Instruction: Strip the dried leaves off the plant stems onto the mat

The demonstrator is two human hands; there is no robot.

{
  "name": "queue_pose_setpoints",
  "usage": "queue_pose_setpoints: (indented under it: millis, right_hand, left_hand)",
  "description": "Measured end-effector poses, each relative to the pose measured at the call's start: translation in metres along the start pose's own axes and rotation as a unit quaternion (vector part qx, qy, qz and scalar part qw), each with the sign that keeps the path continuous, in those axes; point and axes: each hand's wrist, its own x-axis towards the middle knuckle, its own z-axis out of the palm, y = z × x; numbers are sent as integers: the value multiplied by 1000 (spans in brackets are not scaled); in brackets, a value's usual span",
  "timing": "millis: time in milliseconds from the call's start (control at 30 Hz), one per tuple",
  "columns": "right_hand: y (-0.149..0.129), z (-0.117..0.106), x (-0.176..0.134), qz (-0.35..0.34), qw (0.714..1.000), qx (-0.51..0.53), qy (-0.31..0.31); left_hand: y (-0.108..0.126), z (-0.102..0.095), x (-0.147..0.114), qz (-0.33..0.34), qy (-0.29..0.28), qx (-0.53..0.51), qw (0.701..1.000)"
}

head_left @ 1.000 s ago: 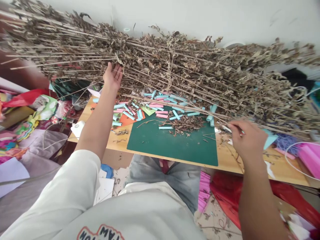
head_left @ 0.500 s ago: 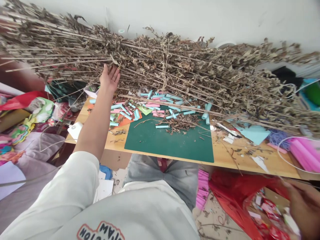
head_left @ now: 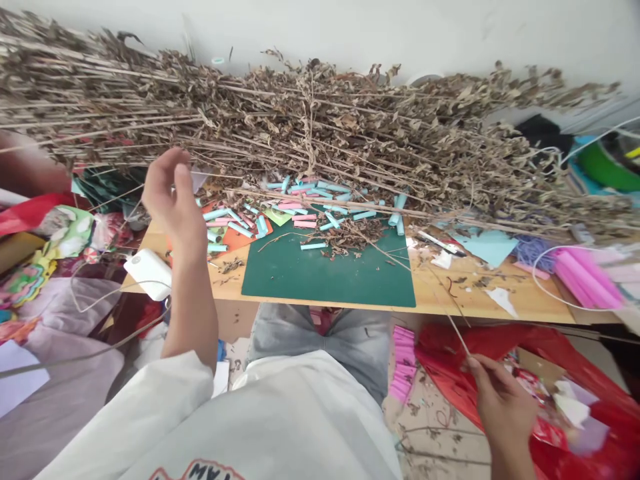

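Dry stem sits pinched in the right hand, just off the table; probably light and snappy, so pinch gently near the end. Can't tell if the left hand grips anything.

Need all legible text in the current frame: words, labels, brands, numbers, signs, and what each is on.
No text reads in full.
Shirt: dark lettering in a red outline, upside down and cut off by the picture's bottom edge; word not certain.
Red wrappers in the red bag: any print is too small and blurred to read.
White rounded object: no legible marking.
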Motion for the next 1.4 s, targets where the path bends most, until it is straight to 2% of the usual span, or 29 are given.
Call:
queue_pose_setpoints:
  millis: [33, 67, 100, 133, 167, 200, 267, 300, 367, 433, 467, 533, 667, 733, 800, 900, 1000, 1133, 1267, 1400]
  right_hand:
    - [-6, 9, -7, 7, 999, 33, -9]
    - [-14, 17, -14, 15, 997, 67, -26]
    - [-24, 26, -21, 19, 994, 94, -57]
    - [-34, 35, -28, 17, 990, 114, -78]
    - [-45, 44, -34, 11, 986, 129, -102]
    - [-55, 52, -39, 1, 982, 140, -124]
    - [-76, 66, -47, -13, 976, 151, -159]
    - [-85, 73, -50, -15, 972, 157, -173]
    - [-103, 87, -56, -18, 963, 174, -204]
    - [-120, 101, -59, -16, 951, 194, -238]
    - [-129, 108, -60, -14, 946, 204, -253]
    - [-145, 123, -58, -13, 935, 216, -280]
    - [-175, 148, -42, -60, 924, 223, -306]
    - [-187, 159, -28, -134, 928, 190, -291]
    - [-197, 169, -15, -240, 925, 124, -267]
    - [-208, 184, 0, -379, 897, 58, -222]
    - [-215, 192, 6, -437, 876, 74, -192]
    - [-217, 188, -3, -408, 877, 102, -231]
    - [-212, 180, -12, -296, 907, 121, -275]
    - [-207, 189, 8, -170, 947, 181, -201]
  left_hand:
    - [19, -6, -20, 26, 10, -39, 999]
    - [38, -10, -43, 28, -6, -66, 997]
    - [55, -11, -68, 4, -50, -89, 995]
    - [68, -9, -92, -40, -140, -104, 984]
    - [79, -4, -116, -99, -241, -115, 959]
    - [86, 4, -138, -148, -318, -128, 928]
    - [90, 25, -171, -236, -430, -178, 853]
    - [89, 36, -183, -276, -465, -221, 812]
    - [82, 57, -195, -342, -489, -306, 741]
    - [74, 72, -196, -383, -477, -359, 705]
    - [70, 78, -194, -395, -468, -373, 697]
    - [62, 86, -186, -406, -438, -383, 705]
    - [43, 99, -167, -397, -349, -376, 761]
    - [33, 106, -157, -392, -323, -371, 777]
    - [26, 110, -150, -391, -310, -365, 786]
    - [20, 111, -146, -390, -303, -365, 790]
    - [18, 109, -147, -387, -291, -369, 793]
    - [16, 104, -142, -380, -254, -372, 808]
    - [19, 89, -138, -367, -242, -357, 824]
    - [33, 61, -157, -370, -291, -311, 825]
